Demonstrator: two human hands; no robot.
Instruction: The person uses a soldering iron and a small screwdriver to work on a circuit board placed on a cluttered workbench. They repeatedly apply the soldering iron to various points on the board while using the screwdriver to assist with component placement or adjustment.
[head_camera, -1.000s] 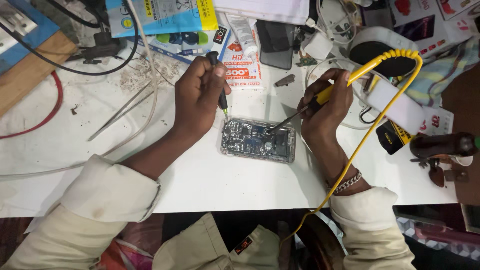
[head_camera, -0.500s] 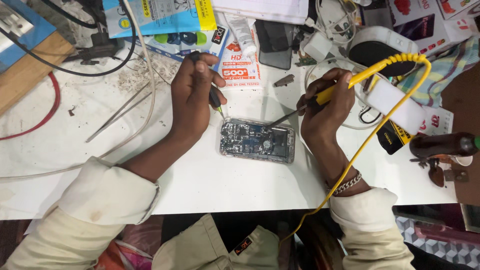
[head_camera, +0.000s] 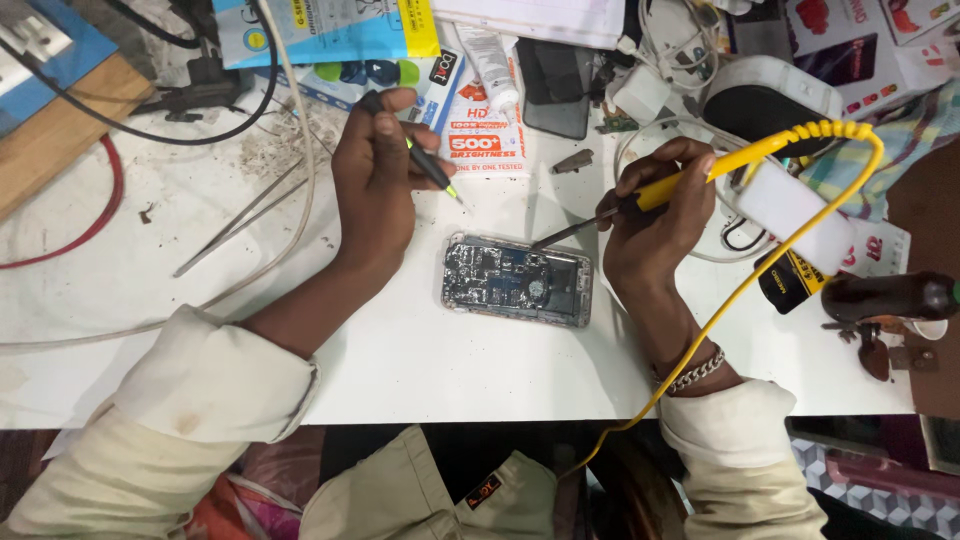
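Bright even light, soft shadows, sharp

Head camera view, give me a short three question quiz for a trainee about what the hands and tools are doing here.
1. True or false: the right hand holds a soldering iron with a yellow handle and a yellow cord.
2. Which lies between the two hands on the white table?
A. a red cable
B. an opened phone
C. a white tube
3. Fill in: the left hand has a grip on a thin dark ____ whose tip points down toward the phone.

Key
1. True.
2. B.
3. Pen-like tool; its tip hangs above the phone's upper left corner, apart from it.
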